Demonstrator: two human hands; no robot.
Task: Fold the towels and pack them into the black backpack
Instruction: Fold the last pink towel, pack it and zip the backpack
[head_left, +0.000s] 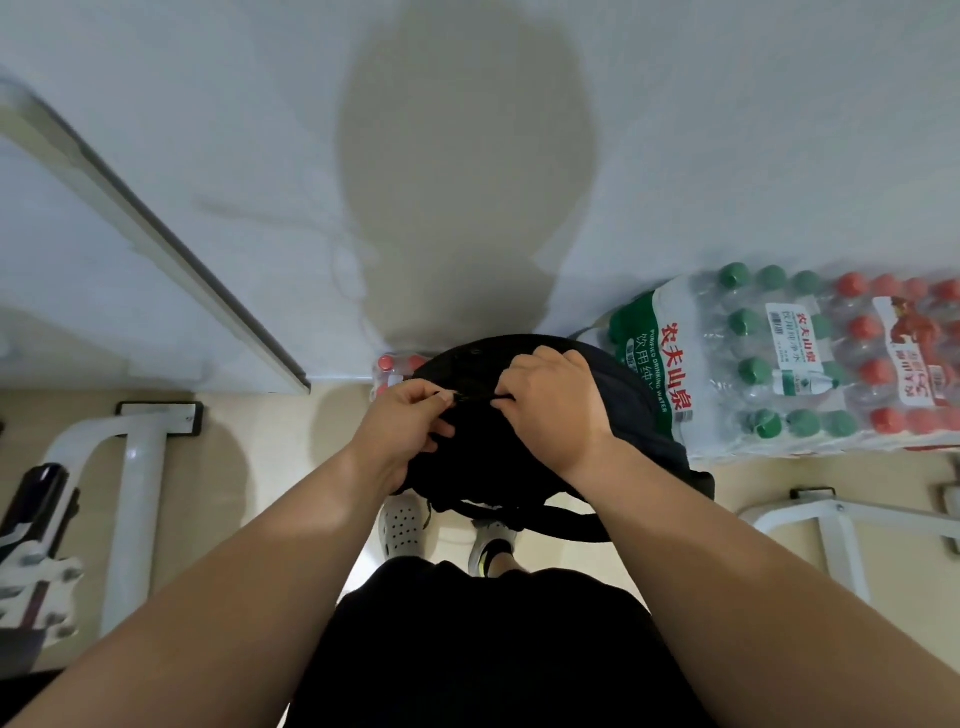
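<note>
The black backpack (519, 457) stands on the floor under both hands; left hand (410, 415) pinches a zipper pull, right hand (550, 400) clenches the fabric just beside it. Keep the fabric taut so the zipper runs cleanly; no towels visible

The black backpack (519, 457) at centre frame looks like matt woven cloth. At right, the packs of water bottles (810, 364) are clear plastic under glossy, crinkled shrink-wrap with printed labels. The white frame (137, 493) at lower left is smooth, painted metal. The floor (280, 462) looks smooth.
</note>
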